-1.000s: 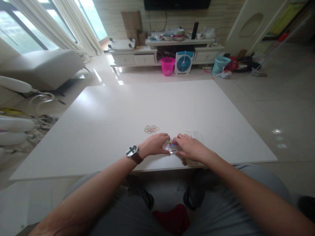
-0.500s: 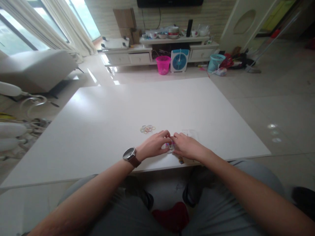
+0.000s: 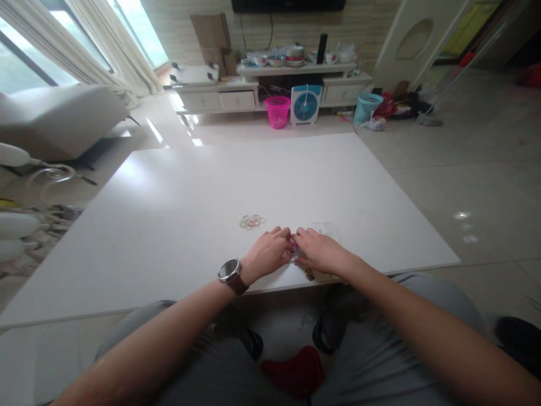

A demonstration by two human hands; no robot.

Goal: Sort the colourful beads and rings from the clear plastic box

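Near the front edge of the white table (image 3: pixel 203 192), my left hand (image 3: pixel 269 251) and my right hand (image 3: pixel 318 251) meet with bent fingers. Between them they grip a small clear plastic bag (image 3: pixel 293 257) with some pink and other colour in it; the fingers cover most of it. A little pile of thin coloured rings, like rubber bands (image 3: pixel 252 221), lies beyond my left hand. Behind my right hand rests a flat, see-through plastic wrapper (image 3: pixel 327 228). Partly under that hand, a small yellow and dark printed piece (image 3: pixel 310 274) shows; its kind is unclear.
Past the table, a pink basket (image 3: pixel 278 113), a blue and white box fan (image 3: pixel 305 105) and a light blue basket (image 3: pixel 367 108) stand on the floor before a cabinet (image 3: pixel 239 101). White curled metalwork (image 3: pixel 54 175) is at the left. My knees are under the near edge.
My left hand has turned slightly and closed in over the small bag, so less of it shows. My right hand stays nearly in place. The view has shifted a little.
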